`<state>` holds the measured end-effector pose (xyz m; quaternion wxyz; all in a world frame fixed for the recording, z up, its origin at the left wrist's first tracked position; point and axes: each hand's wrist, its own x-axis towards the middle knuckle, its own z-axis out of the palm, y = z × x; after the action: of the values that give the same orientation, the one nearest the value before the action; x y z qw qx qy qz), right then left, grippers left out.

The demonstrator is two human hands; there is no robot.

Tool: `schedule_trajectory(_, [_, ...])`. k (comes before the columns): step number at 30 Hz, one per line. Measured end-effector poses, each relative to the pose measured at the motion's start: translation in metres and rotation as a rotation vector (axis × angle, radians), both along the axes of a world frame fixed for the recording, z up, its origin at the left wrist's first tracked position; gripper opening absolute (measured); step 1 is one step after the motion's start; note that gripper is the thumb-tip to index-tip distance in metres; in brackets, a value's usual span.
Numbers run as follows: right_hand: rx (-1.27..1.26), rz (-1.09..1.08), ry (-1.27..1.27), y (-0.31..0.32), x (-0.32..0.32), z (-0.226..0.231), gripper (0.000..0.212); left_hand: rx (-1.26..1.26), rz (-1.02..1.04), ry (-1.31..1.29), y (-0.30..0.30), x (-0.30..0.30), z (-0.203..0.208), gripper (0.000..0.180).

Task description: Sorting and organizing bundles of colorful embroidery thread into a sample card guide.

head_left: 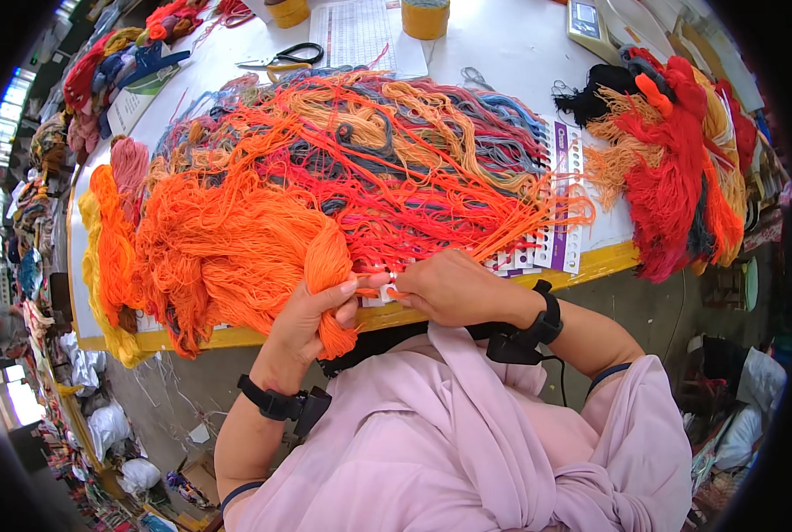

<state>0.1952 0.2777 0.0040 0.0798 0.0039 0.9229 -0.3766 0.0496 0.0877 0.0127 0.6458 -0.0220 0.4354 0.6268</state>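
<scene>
My left hand [312, 315] is closed round the gathered end of a bright orange yarn hank [236, 244], whose tail hangs below my fingers at the table's front edge. Its thumb and forefinger point toward my right hand [453, 288], which is closed in a pinch just beside them. Whatever lies between those right fingertips is too small and covered to make out. Beyond both hands spreads a heap of red, peach, grey and blue strands [396, 151]. White punched cards with a purple stripe [562, 199] show along its right side, with strands running to them.
Scissors with black handles [294, 55] lie at the back near a printed sheet [360, 35] and a yellow tub [425, 18]. A small device with a screen [589, 27] stands back right. Red and black hanks [666, 160] hang over the right edge, yellow ones [103, 257] over the left.
</scene>
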Motion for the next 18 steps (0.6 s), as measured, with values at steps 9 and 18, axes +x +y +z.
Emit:
schedule_trajectory(9, [-0.365, -0.063, -0.001, 0.011, -0.002, -0.009, 0.012, 0.017, -0.27, 0.506, 0.006, -0.006, -0.006, 0.012])
schedule_trajectory(18, [0.02, 0.075, 0.027, 0.007, 0.0, -0.006, 0.01, -0.068, -0.328, 0.595, 0.004, -0.013, -0.007, 0.015])
